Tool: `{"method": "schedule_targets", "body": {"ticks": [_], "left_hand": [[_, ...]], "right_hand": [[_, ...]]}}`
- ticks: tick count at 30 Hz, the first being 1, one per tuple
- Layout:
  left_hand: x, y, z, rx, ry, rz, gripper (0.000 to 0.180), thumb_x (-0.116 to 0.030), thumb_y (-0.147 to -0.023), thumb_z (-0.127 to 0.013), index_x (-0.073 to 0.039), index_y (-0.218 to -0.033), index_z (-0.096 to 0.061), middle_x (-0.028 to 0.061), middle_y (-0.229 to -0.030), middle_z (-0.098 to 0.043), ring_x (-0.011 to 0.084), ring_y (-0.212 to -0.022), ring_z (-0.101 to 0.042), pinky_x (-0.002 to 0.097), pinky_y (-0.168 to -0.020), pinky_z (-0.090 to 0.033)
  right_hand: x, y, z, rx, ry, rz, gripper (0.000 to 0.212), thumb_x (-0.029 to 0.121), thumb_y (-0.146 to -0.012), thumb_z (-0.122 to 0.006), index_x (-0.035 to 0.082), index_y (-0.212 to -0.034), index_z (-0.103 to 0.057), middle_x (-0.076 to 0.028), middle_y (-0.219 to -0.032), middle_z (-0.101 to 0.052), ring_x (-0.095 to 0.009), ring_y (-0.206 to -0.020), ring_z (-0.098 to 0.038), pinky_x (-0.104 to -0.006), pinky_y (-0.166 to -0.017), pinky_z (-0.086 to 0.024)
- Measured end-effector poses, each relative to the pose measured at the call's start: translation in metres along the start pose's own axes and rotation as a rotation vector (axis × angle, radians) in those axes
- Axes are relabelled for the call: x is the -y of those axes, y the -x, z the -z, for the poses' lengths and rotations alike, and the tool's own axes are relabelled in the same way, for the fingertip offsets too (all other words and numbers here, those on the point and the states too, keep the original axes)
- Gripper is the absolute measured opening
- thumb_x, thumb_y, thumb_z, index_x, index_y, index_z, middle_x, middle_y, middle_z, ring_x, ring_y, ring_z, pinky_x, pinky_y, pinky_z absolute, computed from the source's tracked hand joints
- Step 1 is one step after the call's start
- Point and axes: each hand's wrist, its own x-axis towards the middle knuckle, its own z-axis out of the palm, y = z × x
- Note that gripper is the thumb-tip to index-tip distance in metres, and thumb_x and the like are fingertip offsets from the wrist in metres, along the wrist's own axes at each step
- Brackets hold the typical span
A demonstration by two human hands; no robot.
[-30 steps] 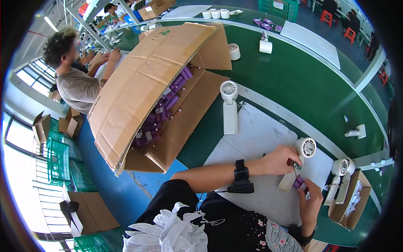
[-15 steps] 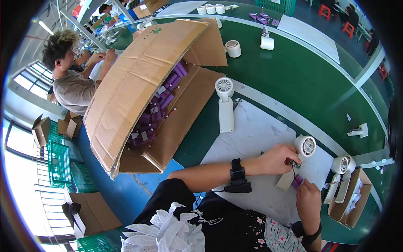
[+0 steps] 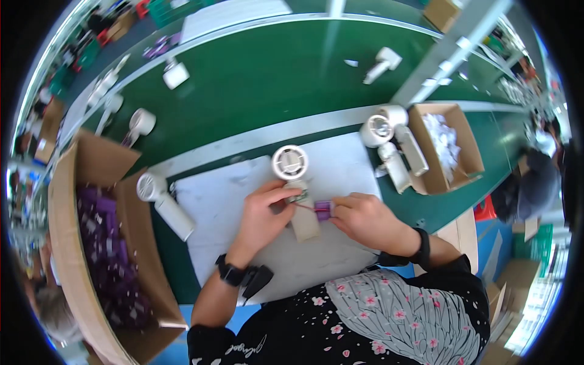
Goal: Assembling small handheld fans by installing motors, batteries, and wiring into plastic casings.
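Note:
A white handheld fan [image 3: 306, 227] lies on the grey-white mat [image 3: 225, 185], its round head pointing away from me and its handle toward me. My left hand [image 3: 263, 214] is closed, thumb and fingers pinching a small green circuit board [image 3: 297, 196] at the top of the handle. A purple battery cell [image 3: 322, 210] lies against the handle's right side, with the fingers of my right hand [image 3: 368, 220] closed on its end. Thin reddish wires run between the board and the cell.
A cardboard box [image 3: 72, 243] of purple cells stands on the left. Another white fan [image 3: 165, 205] lies by the mat's left edge. On the right, several white fans [image 3: 395, 167] rest beside a small carton [image 3: 465, 176] of white pieces. A metal post [image 3: 447, 55] rises behind.
My head has turned right, so the big box now sits at the left edge and the mat is central. Both hands stay at the fan, and the right still holds the purple cell.

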Motion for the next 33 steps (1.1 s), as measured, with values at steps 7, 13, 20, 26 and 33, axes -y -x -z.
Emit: {"method": "schedule_targets", "body": {"ticks": [7,13,20,26,33], "left_hand": [[0.003,-0.001,-0.009,-0.017,0.041,-0.030,0.031,0.005,-0.074,-0.067,-0.004,-0.104,-0.071,0.0128,-0.107,-0.065,0.0156,-0.080,-0.064,0.0255,-0.072,-0.052],[0.003,0.001,-0.007,-0.036,0.027,-0.051,0.031,0.005,-0.073,-0.068,-0.003,-0.102,-0.071,0.0129,-0.104,-0.066,0.0156,-0.076,-0.065,0.0260,-0.070,-0.052],[0.005,0.001,-0.003,0.013,0.089,0.023,0.032,0.010,-0.076,-0.065,0.003,-0.107,-0.068,0.0104,-0.113,-0.060,0.0151,-0.090,-0.063,0.0246,-0.077,-0.052],[0.006,-0.002,-0.006,0.019,0.118,-0.001,0.031,0.010,-0.075,-0.064,0.003,-0.106,-0.068,0.0106,-0.111,-0.061,0.0149,-0.087,-0.063,0.0243,-0.075,-0.052],[0.006,-0.001,-0.008,-0.036,0.124,-0.009,0.030,0.008,-0.074,-0.064,0.003,-0.103,-0.069,0.0114,-0.106,-0.064,0.0147,-0.084,-0.063,0.0232,-0.071,-0.051]], "right_hand": [[0.004,0.014,-0.010,-0.159,0.034,0.022,0.009,0.007,-0.068,-0.061,0.001,-0.075,-0.058,-0.012,-0.086,-0.060,-0.027,-0.075,-0.061,-0.0358,-0.065,-0.053],[0.010,0.013,-0.009,-0.060,0.113,0.009,0.018,0.008,-0.068,-0.062,-0.002,-0.083,-0.059,-0.015,-0.096,-0.062,-0.026,-0.081,-0.062,-0.0344,-0.067,-0.053],[0.006,0.002,-0.016,-0.140,0.158,-0.014,0.018,0.011,-0.070,-0.064,-0.002,-0.081,-0.057,-0.011,-0.085,-0.054,-0.027,-0.078,-0.061,-0.0361,-0.066,-0.052],[-0.023,0.015,0.014,-0.140,-0.255,-0.162,0.014,0.011,-0.082,-0.061,-0.002,-0.087,-0.056,-0.016,-0.082,-0.054,-0.033,-0.074,-0.061,-0.0390,-0.067,-0.051],[-0.077,0.049,0.097,-0.542,0.190,-0.754,0.018,0.012,-0.083,-0.064,0.002,-0.098,-0.060,-0.018,-0.091,-0.063,-0.036,-0.077,-0.065,-0.0398,-0.069,-0.053]]}}
